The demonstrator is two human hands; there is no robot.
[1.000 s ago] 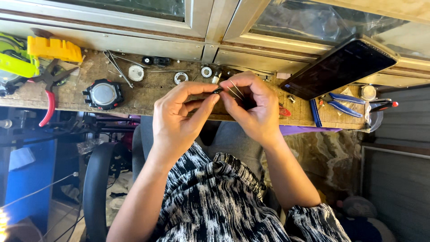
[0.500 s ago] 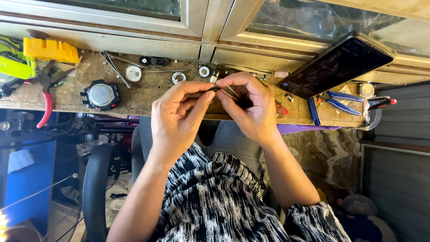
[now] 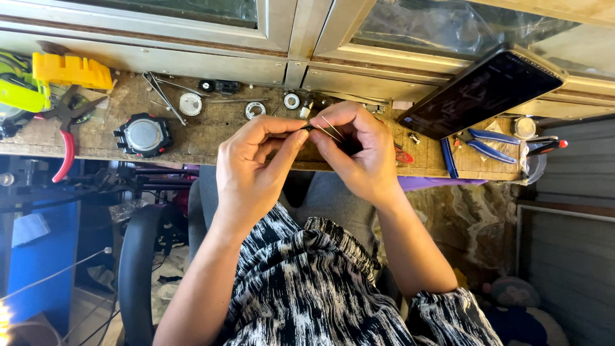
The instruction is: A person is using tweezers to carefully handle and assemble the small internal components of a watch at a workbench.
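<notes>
Both hands are raised slightly nearer the bench edge than half a second ago, pinch unchanged. At left, red-handled pliers and a black watch case lie untouched. The left hand is closed on a tiny dark part at its fingertips. Fine tweezers are gripped by the right hand; wrists should be braced, pressure kept light. A dark phone leans further right.

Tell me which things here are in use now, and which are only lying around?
In use:
left hand
right hand
tweezers
small dark part, pinched at the fingertips

Lying about:
watch case
red-handled pliers
blue-handled pliers
phone
yellow block
</notes>
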